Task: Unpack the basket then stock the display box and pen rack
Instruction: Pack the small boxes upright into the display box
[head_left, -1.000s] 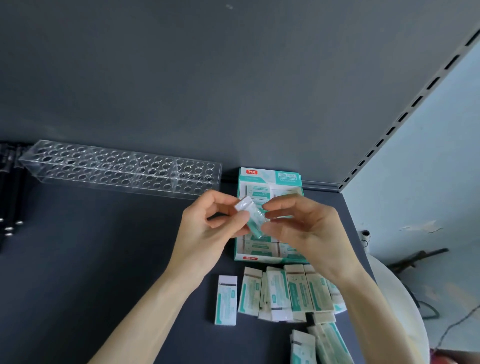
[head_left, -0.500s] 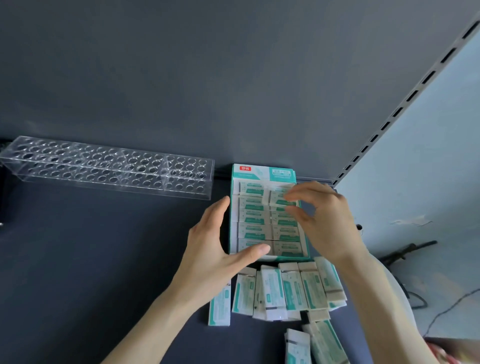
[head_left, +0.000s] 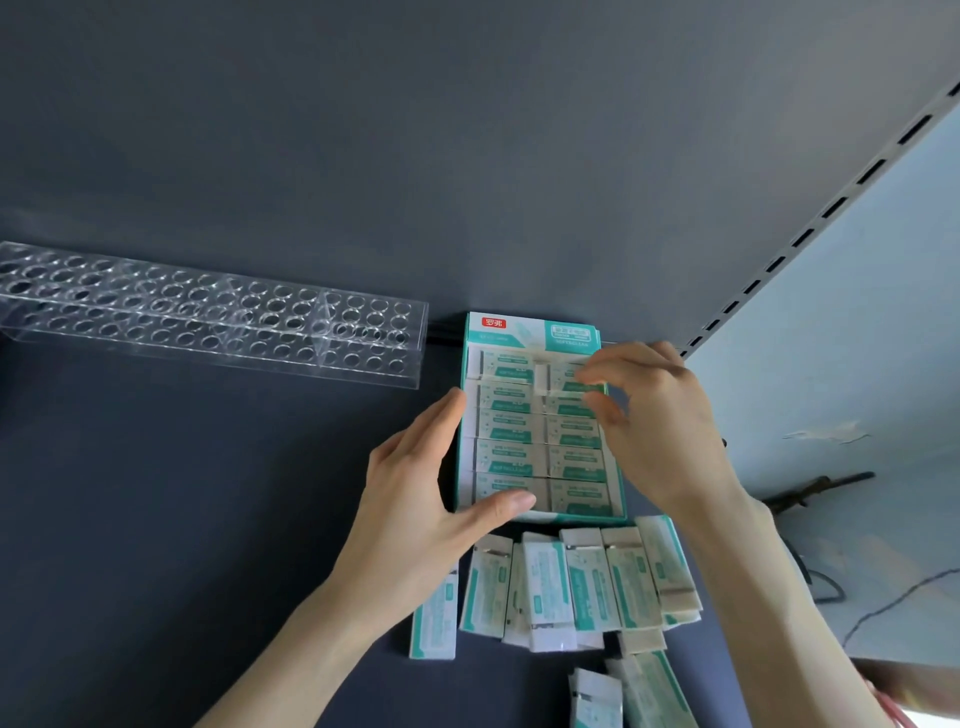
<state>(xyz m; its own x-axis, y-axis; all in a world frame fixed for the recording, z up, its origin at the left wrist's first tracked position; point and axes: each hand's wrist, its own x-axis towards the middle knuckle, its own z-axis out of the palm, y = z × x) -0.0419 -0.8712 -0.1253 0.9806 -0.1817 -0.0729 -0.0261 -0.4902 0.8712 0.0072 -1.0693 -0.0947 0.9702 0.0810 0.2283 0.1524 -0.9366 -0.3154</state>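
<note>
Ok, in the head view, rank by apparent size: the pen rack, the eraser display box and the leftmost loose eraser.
Largest: pen rack, though cut off at the left edge.
Then: eraser display box.
Smallest: leftmost loose eraser, despite lying nearer the camera.

The scene is dimly, evenly lit; brighter daylight is seen at right. Straight edges are bowed by wide-angle distortion; slight blur throughout.

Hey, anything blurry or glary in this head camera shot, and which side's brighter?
Head view: fingertips of the right hand smear over the display box; clear pen rack shows faint highlights, no harsh glare; pale wall at right is brightest.
</note>
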